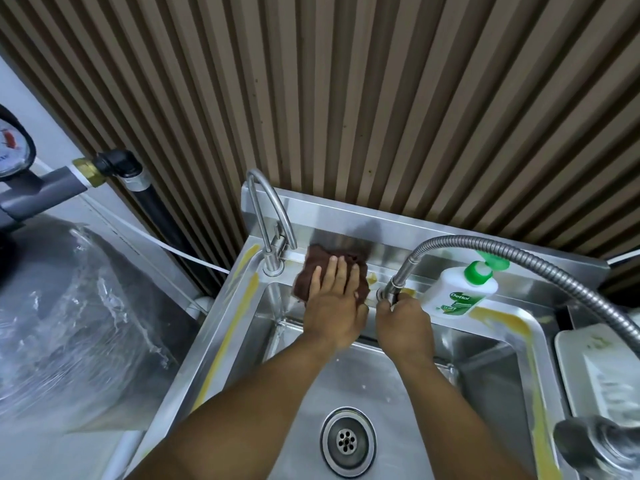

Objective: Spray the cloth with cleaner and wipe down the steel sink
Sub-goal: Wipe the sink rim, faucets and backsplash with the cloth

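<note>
Presently the left hand (332, 299) lies flat, fingers spread, pressing the dark brown cloth (329, 271) on the steel sink (408, 386) back ledge; the right hand (403, 315) is closed round the flexible hose nozzle (393, 289); the ledge's unwiped length runs rightward from the cloth.

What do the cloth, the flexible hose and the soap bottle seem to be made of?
Cloth: brown fabric, seemingly microfibre, with a fuzzy matte nap.
Flexible hose: metal, probably steel, ribbed and shiny.
Soap bottle: probably plastic, white and glossy, with a green pump.
</note>
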`<state>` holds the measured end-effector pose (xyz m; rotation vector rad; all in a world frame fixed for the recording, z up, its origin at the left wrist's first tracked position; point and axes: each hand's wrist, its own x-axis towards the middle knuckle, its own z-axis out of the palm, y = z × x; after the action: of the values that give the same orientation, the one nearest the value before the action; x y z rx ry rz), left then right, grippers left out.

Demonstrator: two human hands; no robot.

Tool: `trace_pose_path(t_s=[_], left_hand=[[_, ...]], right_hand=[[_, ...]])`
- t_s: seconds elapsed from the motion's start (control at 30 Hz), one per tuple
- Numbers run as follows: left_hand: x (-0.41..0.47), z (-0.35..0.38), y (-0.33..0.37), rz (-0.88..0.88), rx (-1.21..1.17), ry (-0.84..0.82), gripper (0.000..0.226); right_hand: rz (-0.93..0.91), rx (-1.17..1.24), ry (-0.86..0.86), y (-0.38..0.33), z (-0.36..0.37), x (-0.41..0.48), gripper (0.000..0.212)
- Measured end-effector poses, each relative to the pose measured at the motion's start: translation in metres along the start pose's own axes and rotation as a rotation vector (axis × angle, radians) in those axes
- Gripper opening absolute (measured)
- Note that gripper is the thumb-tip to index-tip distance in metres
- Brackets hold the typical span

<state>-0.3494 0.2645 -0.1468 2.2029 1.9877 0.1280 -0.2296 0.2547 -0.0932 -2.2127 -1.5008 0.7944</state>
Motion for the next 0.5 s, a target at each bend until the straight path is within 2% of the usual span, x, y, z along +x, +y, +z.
trace_pose_path(t_s=[0.17, 0.33, 0.43, 0.5], left_hand=[[0.006, 0.004, 0.004, 0.196, -0.014, -0.016, 0.078], [0.011, 0.005, -0.025, 0.4, 0.038, -0.003, 0.076], [-0.003, 0.008, -0.044, 0.424, 0.143, 0.017, 0.076], [-0.012, 0.007, -0.065, 0.367, 0.213, 0.034, 0.08]], right_hand=[[0.002, 0.024, 0.01, -0.002, -0.001, -0.002, 0.025], [0.013, 0.013, 0.029, 0.0, 0.0, -0.004, 0.028], [0.036, 0.03, 0.038, 0.001, -0.001, -0.005, 0.03], [0.044, 0.043, 0.038, 0.0, -0.001, -0.005, 0.03]])
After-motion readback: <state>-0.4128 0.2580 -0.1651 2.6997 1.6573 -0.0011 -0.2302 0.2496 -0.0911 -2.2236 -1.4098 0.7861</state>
